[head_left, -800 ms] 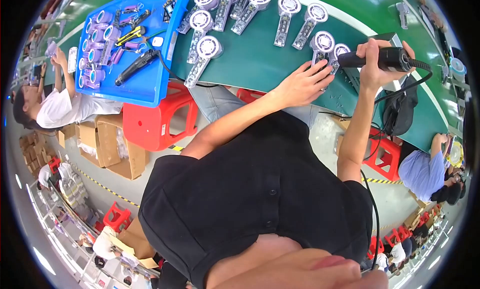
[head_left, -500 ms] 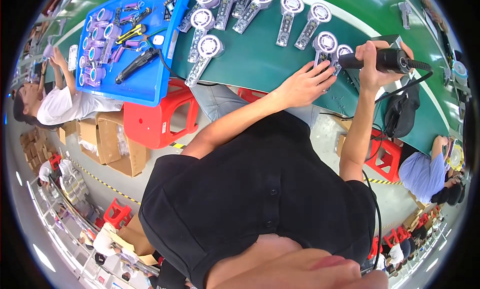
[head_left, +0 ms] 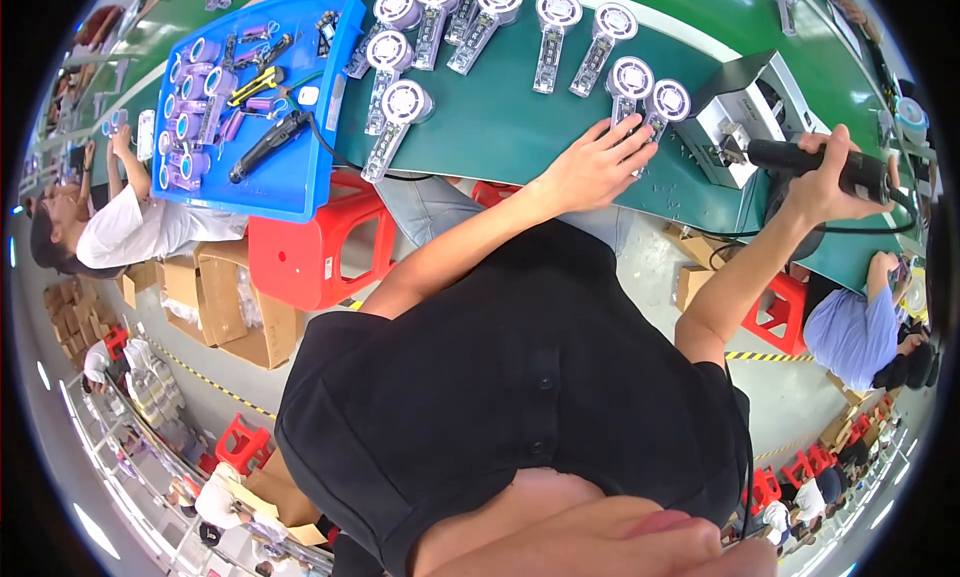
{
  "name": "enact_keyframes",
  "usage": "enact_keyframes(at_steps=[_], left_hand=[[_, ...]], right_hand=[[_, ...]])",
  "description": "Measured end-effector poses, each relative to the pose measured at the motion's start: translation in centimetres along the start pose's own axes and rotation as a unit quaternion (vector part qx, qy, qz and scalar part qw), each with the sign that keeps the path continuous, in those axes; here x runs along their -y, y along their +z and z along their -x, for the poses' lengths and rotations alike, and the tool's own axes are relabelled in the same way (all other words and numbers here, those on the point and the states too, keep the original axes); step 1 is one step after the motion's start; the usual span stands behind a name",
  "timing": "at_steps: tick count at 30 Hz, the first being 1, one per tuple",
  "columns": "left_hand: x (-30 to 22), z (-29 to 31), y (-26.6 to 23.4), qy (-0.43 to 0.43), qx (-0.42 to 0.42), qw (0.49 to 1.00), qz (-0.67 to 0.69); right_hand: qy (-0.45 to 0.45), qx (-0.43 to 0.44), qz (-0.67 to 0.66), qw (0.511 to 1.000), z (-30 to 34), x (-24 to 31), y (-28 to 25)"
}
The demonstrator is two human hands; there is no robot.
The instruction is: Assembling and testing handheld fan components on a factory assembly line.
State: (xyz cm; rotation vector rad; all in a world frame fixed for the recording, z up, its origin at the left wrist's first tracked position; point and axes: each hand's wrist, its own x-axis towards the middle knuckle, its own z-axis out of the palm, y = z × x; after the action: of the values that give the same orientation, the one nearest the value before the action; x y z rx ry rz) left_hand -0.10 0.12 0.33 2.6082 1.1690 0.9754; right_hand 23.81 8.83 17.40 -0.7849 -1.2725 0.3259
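Note:
My left hand [head_left: 603, 169] lies palm down with fingers stretched and spread across the clear handle of a round-headed handheld fan [head_left: 667, 101]; its thumb is hidden. Another such fan [head_left: 631, 79] lies directly beside it, touching or nearly so. Out to the right, my right hand [head_left: 832, 185] is wrapped round a black corded electric screwdriver [head_left: 790, 158]. The front end of this tool points left at the metal fitting on a grey and black box [head_left: 722, 142], apparently a screw feeder. Whether the tip touches the fitting I cannot tell.
Several more fans [head_left: 405, 102] lie on the green table [head_left: 490, 137]. A blue tray [head_left: 325, 157] at the left holds purple parts, a yellow-black cutter [head_left: 258, 85] and a black tool [head_left: 268, 149]. Small screws are scattered near the box. Red stools [head_left: 320, 247] and co-workers stand around.
My right hand has carried the screwdriver away from the fans, rightward to the box, uncovering the box and the right-hand fan. My left hand stays on the fan. The view has shifted slightly.

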Motion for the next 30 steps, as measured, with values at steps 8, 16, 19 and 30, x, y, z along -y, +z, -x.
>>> enact_keyframes(at_steps=[8,16,19,30], left_hand=[[0.1,-0.1,0.2,-0.003,0.004,1.0,0.021],[-0.2,0.1,0.2,-0.006,-0.024,1.0,-0.01],[-0.1,0.3,0.3,-0.014,-0.036,0.999,-0.004],[0.0,0.5,0.1,-0.027,-0.026,0.999,-0.012]], right_hand=[[0.049,0.01,-0.035,0.998,0.4,-1.8,-0.5],[0.123,0.035,-0.179,0.975,2.4,-1.0,2.2],[0.078,0.067,-0.24,0.965,3.5,-1.4,5.6],[0.067,0.106,-0.181,0.975,5.2,-2.1,10.2]])
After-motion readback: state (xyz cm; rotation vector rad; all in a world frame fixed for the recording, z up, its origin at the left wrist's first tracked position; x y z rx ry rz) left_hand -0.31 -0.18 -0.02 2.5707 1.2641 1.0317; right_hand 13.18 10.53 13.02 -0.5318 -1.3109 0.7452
